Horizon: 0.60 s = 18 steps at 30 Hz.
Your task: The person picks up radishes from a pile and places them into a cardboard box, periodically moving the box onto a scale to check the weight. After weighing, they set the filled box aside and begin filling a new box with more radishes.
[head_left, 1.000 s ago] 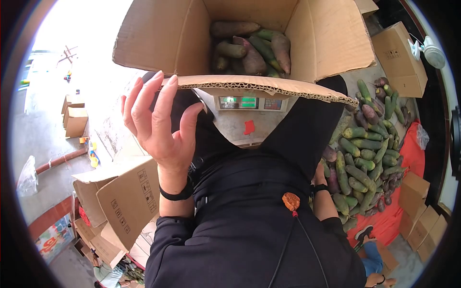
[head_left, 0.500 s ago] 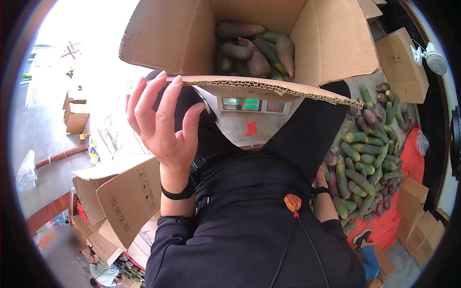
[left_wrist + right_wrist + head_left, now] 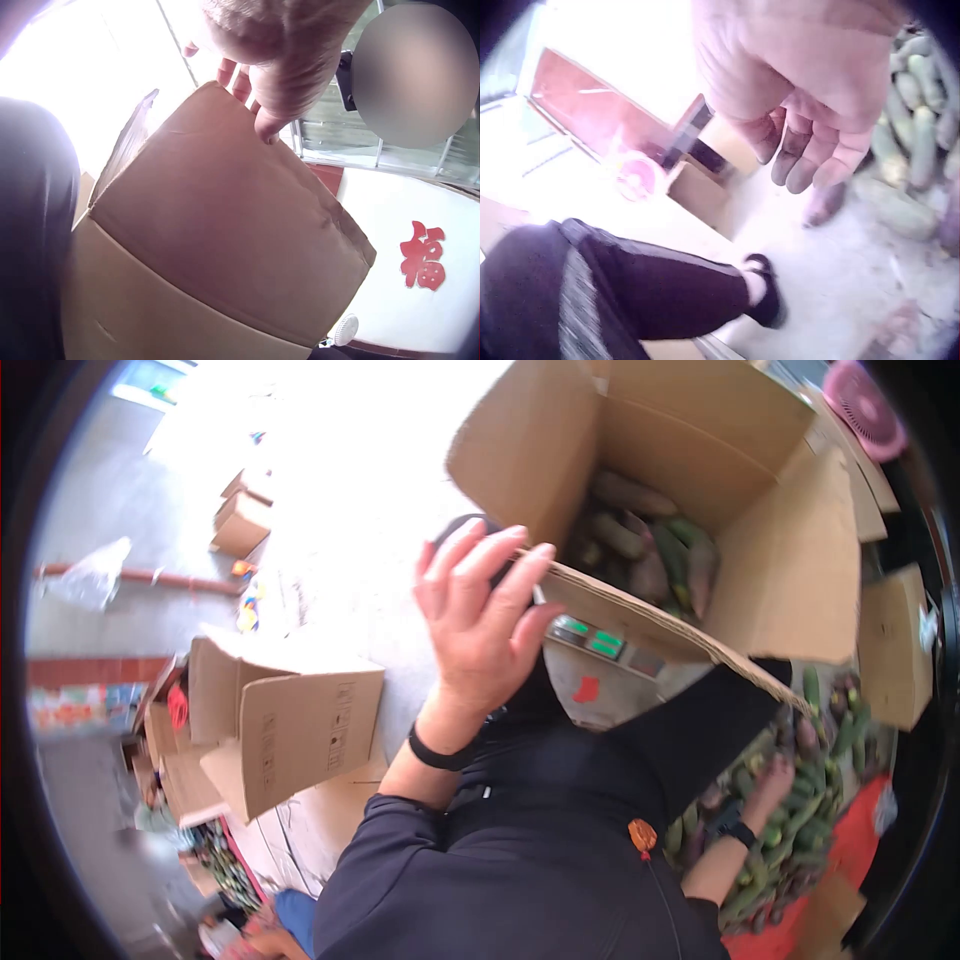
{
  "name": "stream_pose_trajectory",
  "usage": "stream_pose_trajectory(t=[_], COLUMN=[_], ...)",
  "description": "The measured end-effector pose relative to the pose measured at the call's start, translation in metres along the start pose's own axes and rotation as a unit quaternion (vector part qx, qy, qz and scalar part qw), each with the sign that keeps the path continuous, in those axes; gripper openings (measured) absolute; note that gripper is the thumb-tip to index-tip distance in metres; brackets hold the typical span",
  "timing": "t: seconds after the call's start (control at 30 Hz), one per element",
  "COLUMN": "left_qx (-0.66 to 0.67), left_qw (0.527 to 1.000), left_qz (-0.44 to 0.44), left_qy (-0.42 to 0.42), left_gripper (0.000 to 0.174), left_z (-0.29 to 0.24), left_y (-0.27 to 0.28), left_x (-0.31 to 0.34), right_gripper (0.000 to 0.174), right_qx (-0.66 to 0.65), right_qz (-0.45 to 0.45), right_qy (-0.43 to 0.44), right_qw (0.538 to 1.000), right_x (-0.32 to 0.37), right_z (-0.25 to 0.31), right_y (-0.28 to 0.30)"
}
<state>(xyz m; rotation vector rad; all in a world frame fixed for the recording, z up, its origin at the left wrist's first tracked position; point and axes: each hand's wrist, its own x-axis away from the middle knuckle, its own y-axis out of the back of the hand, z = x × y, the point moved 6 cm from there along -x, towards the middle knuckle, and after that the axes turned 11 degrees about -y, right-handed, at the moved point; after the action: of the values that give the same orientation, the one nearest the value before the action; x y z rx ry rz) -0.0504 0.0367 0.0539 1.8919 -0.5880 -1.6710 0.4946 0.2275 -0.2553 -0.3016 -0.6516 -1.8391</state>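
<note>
A tall open cardboard box (image 3: 810, 575) stands between the person's knees, with several green and purple radishes (image 3: 672, 565) at its bottom. My left hand (image 3: 478, 625) holds the corner of its near flap. In the left wrist view the thumb lies on one face of the flap (image 3: 225, 202) and the fingers pass behind its edge. My right hand (image 3: 770, 788) reaches over a pile of radishes (image 3: 795, 830) on the floor. Its fingers hang loosely curled with nothing in them in the right wrist view, and a purple radish (image 3: 826, 206) lies just beyond the fingertips.
A scale with a lit green display (image 3: 590, 638) shows below the flap. Another open carton (image 3: 310, 735) stands at left, and one more (image 3: 893, 650) at right. A pink fan (image 3: 865, 408) is at upper right. Red sheeting (image 3: 862, 838) lies by the pile. People sit at lower left.
The head view has swung, so the box appears further right. My right hand has moved from beside the thigh out over the pile. The left hand keeps its place at the flap.
</note>
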Motion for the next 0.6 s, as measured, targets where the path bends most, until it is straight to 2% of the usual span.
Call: stream_pose_trajectory(t=[0.07,0.13,0.2,0.27,0.33,0.43,0.53,0.6], left_qx=[-0.017,-0.067,-0.117,-0.162,-0.237,-0.329,-0.465,-0.491], left_qw=[1.000,0.997,0.992,0.984,0.959,0.909,0.813,0.759], left_qz=[0.008,0.024,0.032,0.041,0.077,0.087,0.113,0.147], left_qy=[0.018,0.005,0.032,0.059,0.137,0.242,0.333,0.402], left_gripper=[0.044,0.041,0.043,0.044,0.049,0.056,0.072,0.078], left_z=[0.007,0.018,0.037,0.058,0.092,0.143,0.181,0.192], left_y=[0.007,0.014,0.027,0.044,0.070,0.123,0.185,0.223], left_x=[0.004,0.011,0.020,0.034,0.057,0.107,0.169,0.200], right_gripper=[0.026,0.025,0.024,0.024,0.024,0.030,0.032,0.032], right_qx=[-0.133,-0.172,-0.153,-0.186,-0.176,-0.202,-0.205,-0.202], right_qz=[0.082,0.101,0.076,0.122,0.166,0.218,0.269,0.250], right_qy=[0.121,0.094,0.183,0.302,0.354,0.341,0.351,0.321], right_qw=[0.980,0.975,0.968,0.927,0.903,0.892,0.873,0.891], right_x=[0.037,-0.006,0.031,0.081,0.090,0.077,0.098,0.108], right_z=[0.097,0.128,0.195,0.247,0.271,0.289,0.302,0.305], right_y=[-0.032,-0.017,-0.031,-0.061,-0.075,-0.089,-0.116,-0.129])
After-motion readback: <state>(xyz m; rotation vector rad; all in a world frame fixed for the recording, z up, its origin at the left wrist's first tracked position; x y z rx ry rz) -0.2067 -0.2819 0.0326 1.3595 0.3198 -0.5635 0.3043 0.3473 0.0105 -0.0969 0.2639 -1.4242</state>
